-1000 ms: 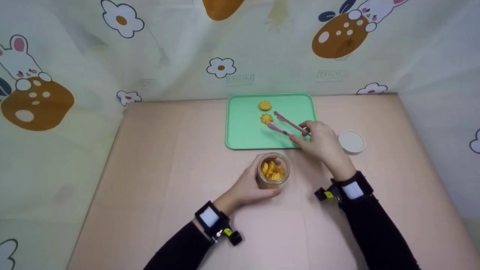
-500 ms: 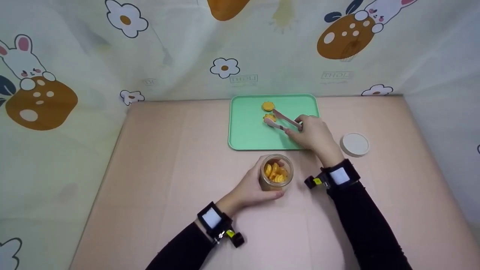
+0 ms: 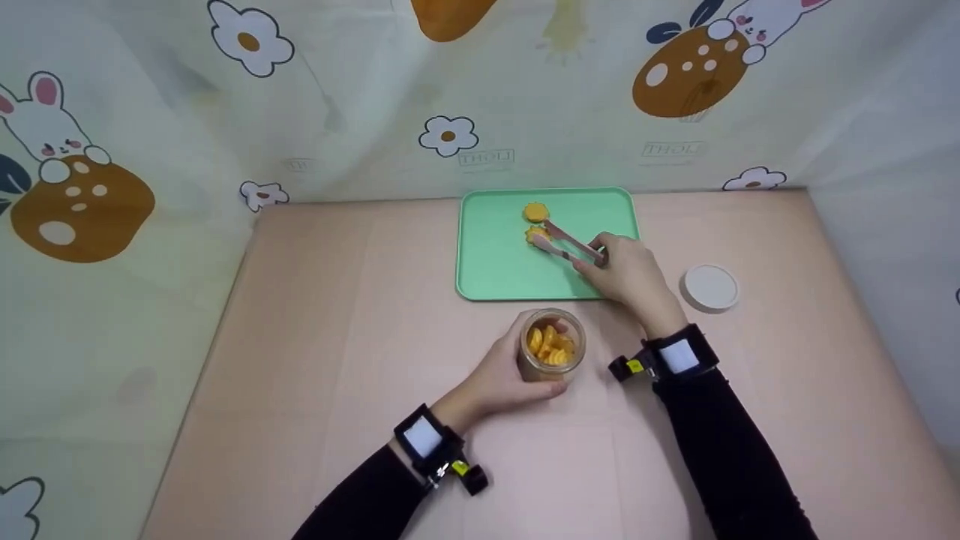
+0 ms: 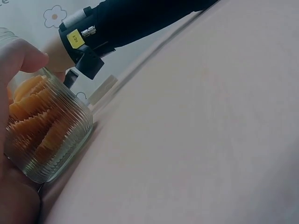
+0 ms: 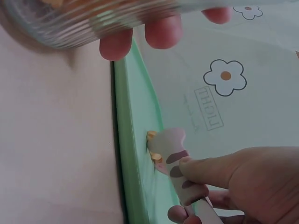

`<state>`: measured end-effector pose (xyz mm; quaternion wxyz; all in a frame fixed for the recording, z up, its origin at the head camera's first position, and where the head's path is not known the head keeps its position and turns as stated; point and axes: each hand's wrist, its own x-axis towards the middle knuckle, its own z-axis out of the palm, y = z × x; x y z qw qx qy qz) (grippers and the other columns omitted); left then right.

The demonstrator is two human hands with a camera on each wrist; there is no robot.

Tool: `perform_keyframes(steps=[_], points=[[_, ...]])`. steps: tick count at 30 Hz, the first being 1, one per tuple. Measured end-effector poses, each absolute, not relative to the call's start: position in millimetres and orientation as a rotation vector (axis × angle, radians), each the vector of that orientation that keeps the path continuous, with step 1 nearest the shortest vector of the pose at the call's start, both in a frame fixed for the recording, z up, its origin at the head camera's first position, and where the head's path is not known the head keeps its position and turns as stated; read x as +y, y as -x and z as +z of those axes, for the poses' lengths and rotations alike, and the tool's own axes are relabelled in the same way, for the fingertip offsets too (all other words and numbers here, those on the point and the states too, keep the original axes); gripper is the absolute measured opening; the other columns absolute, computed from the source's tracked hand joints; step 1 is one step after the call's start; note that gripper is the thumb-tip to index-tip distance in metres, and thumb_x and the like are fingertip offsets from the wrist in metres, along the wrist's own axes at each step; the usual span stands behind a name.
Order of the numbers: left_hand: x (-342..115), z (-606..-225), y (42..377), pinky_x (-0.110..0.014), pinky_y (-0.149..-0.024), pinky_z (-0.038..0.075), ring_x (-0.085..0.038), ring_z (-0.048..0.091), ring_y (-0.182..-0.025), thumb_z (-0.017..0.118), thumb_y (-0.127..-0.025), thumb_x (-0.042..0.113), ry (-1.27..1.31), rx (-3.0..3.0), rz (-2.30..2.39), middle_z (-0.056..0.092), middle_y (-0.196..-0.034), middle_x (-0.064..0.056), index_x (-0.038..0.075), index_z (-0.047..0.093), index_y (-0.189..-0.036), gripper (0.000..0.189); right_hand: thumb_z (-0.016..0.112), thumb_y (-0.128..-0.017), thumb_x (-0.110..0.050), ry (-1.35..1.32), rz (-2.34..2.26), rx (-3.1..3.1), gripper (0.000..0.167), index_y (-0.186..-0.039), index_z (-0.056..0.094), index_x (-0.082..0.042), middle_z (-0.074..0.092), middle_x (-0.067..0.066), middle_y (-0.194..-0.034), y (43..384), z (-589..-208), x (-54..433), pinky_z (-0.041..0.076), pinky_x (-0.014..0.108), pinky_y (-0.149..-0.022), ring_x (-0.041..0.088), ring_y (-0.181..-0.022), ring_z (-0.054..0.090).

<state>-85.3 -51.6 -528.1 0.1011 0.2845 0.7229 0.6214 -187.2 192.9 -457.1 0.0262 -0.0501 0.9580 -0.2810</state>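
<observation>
My left hand [image 3: 499, 375] is wrapped round a ribbed glass jar [image 4: 60, 126], which holds several yellow crinkled pieces [image 4: 32, 107] and stands on the table. With my right hand [image 3: 631, 277] I pinch a pair of pink tongs [image 3: 574, 240] over the green tray [image 3: 495, 274]. The tong tips lie at either side of a scalloped yellow piece [image 3: 535, 235]; whether they touch it I cannot tell. Just behind it on the tray lies another yellow piece [image 3: 535, 212]. In the right wrist view the tongs [image 5: 174, 158] partly cover both pieces.
A round white lid [image 3: 710, 288] lies on the table [image 3: 300, 337] to the right of the tray. Behind the tray rises a patterned cloth wall [image 3: 360, 97], and similar cloth stands at both sides.
My right hand has moved left with the tongs, and the tips have come to the nearer yellow piece and closer together. The jar and left hand have stayed in place.
</observation>
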Motion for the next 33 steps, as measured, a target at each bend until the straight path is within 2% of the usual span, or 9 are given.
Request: perform_keyframes(steps=[22, 28, 33], points=[[-52, -529, 84, -0.043, -0.126, 0.038, -0.014, 0.053, -0.144, 0.094, -0.081, 0.033, -0.818, 2.143, 1.816, 0.057, -0.155, 0.001, 0.029, 0.042, -0.161, 0.095, 0.073, -0.105, -0.031, 0.17, -0.861, 2.931, 0.03, -0.116, 0.072, -0.004, 0.068, 0.015, -0.097, 182, -451, 200, 0.043, 0.039, -0.067, 0.03, -0.083, 0.058], [-53, -529, 84, -0.044, -0.128, 0.035, -0.015, 0.052, -0.145, 0.094, -0.082, 0.032, -0.841, 2.147, 1.819, 0.056, -0.156, 0.005, 0.026, 0.042, -0.162, 0.095, 0.074, -0.105, -0.034, 0.167, -0.867, 2.928, 0.034, -0.119, 0.073, -0.003, 0.069, 0.015, -0.099, 181, -447, 199, 0.043, 0.04, -0.069, 0.031, -0.086, 0.059], [-52, -528, 85, -0.043, -0.129, 0.035, -0.015, 0.051, -0.146, 0.093, -0.083, 0.032, -0.841, 2.148, 1.819, 0.056, -0.156, 0.005, 0.026, 0.041, -0.162, 0.095, 0.075, -0.103, -0.041, 0.168, -0.921, 2.922, 0.048, -0.129, 0.07, -0.001, 0.072, 0.017, -0.104, 181, -446, 195, 0.052, 0.046, -0.077, 0.033, -0.092, 0.065]])
